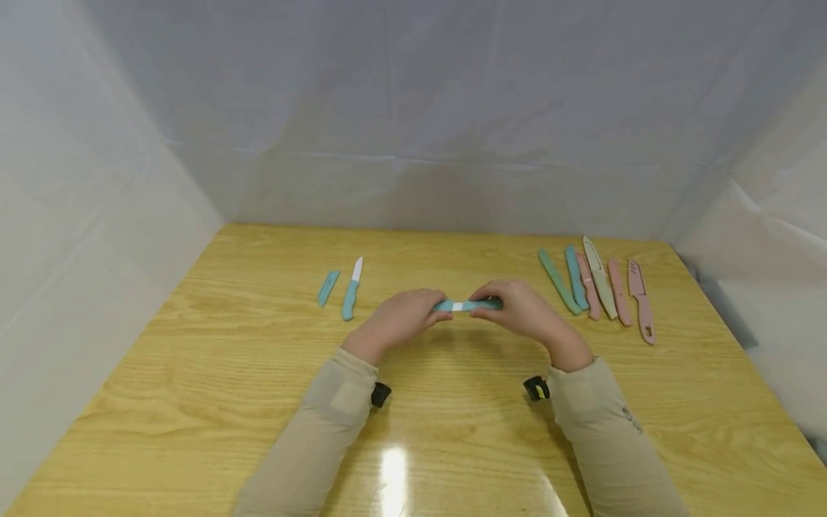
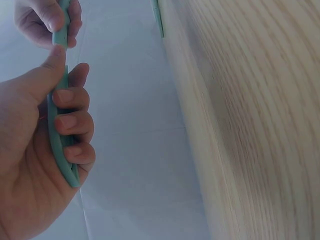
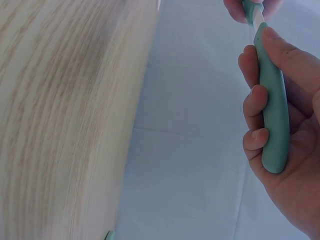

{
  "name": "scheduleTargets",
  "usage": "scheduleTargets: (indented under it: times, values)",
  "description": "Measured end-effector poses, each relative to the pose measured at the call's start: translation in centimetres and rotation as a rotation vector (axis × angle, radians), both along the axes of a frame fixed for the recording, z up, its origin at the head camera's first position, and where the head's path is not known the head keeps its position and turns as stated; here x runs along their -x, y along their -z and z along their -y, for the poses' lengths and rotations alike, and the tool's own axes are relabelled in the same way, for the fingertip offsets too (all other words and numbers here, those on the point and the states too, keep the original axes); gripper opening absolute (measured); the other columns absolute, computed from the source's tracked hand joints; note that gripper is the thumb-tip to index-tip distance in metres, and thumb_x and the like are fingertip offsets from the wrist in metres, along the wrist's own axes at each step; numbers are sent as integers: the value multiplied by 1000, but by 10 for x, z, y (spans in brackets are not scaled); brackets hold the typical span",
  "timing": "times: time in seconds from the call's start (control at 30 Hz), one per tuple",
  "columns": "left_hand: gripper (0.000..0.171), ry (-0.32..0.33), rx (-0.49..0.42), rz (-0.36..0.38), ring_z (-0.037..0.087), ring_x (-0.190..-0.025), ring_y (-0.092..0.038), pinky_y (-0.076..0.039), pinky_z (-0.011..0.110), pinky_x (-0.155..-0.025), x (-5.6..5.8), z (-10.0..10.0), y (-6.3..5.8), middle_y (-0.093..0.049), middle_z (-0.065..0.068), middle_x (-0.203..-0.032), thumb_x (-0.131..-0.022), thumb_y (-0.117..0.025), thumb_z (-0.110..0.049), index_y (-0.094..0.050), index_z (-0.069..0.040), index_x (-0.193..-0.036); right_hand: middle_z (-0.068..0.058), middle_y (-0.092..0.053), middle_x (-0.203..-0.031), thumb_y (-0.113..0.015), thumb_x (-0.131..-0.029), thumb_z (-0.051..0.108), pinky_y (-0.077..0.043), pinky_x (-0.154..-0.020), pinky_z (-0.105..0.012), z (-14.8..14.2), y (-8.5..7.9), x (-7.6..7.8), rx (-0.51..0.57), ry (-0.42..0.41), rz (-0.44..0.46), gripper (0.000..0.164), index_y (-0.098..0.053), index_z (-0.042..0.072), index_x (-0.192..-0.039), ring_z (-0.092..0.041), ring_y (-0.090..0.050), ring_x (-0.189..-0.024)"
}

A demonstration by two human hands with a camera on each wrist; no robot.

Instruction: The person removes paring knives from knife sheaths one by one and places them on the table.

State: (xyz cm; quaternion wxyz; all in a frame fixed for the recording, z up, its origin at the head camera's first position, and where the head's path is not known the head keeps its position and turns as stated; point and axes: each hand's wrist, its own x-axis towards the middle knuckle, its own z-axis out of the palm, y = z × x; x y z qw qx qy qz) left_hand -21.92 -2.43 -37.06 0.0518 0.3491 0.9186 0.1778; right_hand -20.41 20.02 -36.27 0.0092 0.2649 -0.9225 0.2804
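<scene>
A turquoise-handled knife (image 1: 459,306) with a white blade (image 3: 258,17) is held crosswise above the desk (image 1: 194,373), its smooth, rounded handle (image 3: 275,115) gripped by the right hand (image 1: 522,312). The slim, matching sheath (image 2: 56,145) is gripped by the left hand (image 1: 402,317), lined up end to end with the handle. Only a short stretch of white blade is exposed between the two.

Blue knives (image 3: 274,110): three; one held, one loose, one grouped
Blue sheaths (image 2: 56,142): two; one held, one loose
Pink knives (image 1: 619,292): three
Cream knife (image 1: 600,278): one
Green knife (image 1: 558,281): one
Left hand (image 1: 402,319) plus right hand (image 1: 520,309): two
Black wrist devices (image 1: 381,394): two
Bench (image 1: 213,402): one
</scene>
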Motion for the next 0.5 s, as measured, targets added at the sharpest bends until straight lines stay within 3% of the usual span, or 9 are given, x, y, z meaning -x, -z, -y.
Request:
scheduleTargets:
  times: [0.5]
  values:
    - [26,-9,4,-12,12,-74,-51,-45,28,-70,2,0,1,-60,-3,-87,-101,-51,-33,-62,-11,-108,-6,-71,-97,-71,-89,18,-54,-70,-32,-2,0,1,-5,4,-10,19,-73,7,-103,-15,-65,-79]
